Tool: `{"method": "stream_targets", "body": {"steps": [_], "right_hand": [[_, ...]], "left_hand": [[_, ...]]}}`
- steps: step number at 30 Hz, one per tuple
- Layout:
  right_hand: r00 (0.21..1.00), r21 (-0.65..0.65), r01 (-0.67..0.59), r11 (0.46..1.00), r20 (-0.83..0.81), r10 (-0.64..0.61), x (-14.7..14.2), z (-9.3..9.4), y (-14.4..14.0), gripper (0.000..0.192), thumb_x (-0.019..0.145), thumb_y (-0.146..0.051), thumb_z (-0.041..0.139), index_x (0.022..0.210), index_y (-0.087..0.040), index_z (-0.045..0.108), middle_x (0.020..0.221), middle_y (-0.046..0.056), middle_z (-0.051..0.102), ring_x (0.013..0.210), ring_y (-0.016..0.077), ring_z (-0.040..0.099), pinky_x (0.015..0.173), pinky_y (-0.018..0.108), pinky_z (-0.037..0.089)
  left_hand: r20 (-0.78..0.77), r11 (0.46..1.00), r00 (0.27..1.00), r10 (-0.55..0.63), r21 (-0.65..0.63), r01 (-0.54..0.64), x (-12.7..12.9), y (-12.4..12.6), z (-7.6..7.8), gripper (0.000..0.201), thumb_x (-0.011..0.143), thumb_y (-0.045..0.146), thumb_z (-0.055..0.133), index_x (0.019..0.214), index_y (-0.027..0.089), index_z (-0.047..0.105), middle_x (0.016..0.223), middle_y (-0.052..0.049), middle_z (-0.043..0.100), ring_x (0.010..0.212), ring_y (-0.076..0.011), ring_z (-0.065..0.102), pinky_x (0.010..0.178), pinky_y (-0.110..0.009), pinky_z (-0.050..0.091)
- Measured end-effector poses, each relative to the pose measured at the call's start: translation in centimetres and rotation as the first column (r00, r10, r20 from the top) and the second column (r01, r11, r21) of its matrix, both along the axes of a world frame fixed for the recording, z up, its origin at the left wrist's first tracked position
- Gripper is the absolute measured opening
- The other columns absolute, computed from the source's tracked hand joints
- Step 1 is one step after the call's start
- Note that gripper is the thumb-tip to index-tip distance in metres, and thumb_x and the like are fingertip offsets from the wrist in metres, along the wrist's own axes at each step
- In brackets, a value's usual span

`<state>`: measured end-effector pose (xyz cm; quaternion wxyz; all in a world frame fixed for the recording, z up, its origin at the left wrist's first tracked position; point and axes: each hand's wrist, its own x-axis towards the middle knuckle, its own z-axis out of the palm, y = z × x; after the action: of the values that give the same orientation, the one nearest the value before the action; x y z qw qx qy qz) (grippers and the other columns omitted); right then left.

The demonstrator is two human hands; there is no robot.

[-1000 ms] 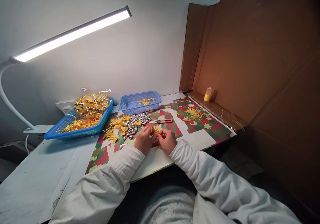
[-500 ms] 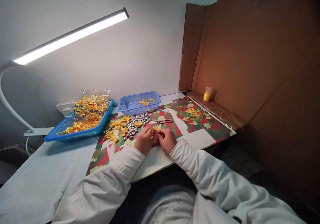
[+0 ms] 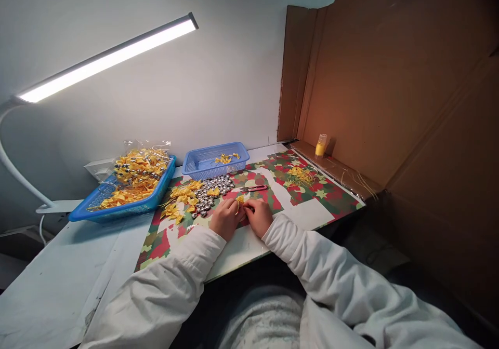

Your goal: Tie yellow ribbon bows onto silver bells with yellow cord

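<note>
Where hands (image 3: 241,216) meet, yellow bow (image 3: 240,200) pinched between fingertips.

Pale grey table (image 3: 58,281) in front of me, scuffed near its front edge. A camouflage-print mat (image 3: 312,203) in red, green and white lies flat across its right part. On the mat: a heap of silver bells (image 3: 212,192), loose yellow bows (image 3: 183,196) just left of them, red-handled snips (image 3: 253,188), a tangle of yellow thread (image 3: 300,175). At the mat's back edge sits a small blue basket (image 3: 214,159). A bigger blue tray (image 3: 117,206) heaped with bows sits on the bare table, left. My hands (image 3: 241,216) rest on the mat.
</note>
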<state>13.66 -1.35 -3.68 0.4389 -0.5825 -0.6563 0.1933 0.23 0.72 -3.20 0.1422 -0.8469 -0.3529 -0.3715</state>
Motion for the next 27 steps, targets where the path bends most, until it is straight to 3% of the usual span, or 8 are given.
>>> {"method": "stream_targets", "body": {"steps": [9, 27], "right_hand": [[1.000, 0.027, -0.009, 1.000, -0.004, 0.010, -0.1, -0.4, 0.1, 0.016, 0.078, -0.009, 0.057, 0.072, -0.020, 0.068, 0.069, 0.004, 0.065, 0.078, 0.0204, 0.055, 0.069, 0.028, 0.040], [0.992, 0.079, -0.098, 0.992, -0.074, 0.104, -0.3, 0.6, -0.6, 0.017, 0.088, -0.018, 0.038, 0.081, -0.021, 0.053, 0.071, 0.002, 0.063, 0.065, 0.0172, 0.057, 0.058, 0.025, 0.036]], "left_hand": [[0.052, 0.999, 0.999, -0.004, -0.039, 0.006, 0.0, 0.0, 0.1, 0.020, 0.083, 0.018, 0.052, 0.063, 0.020, 0.051, 0.064, -0.002, 0.058, 0.061, -0.0158, 0.057, 0.060, -0.026, 0.046], [0.358, 0.982, 0.933, 0.025, -0.184, 0.044, 0.1, -0.5, 1.3, 0.008, 0.075, 0.020, 0.057, 0.068, 0.019, 0.060, 0.064, -0.001, 0.064, 0.058, -0.0139, 0.060, 0.059, -0.026, 0.050]]}}
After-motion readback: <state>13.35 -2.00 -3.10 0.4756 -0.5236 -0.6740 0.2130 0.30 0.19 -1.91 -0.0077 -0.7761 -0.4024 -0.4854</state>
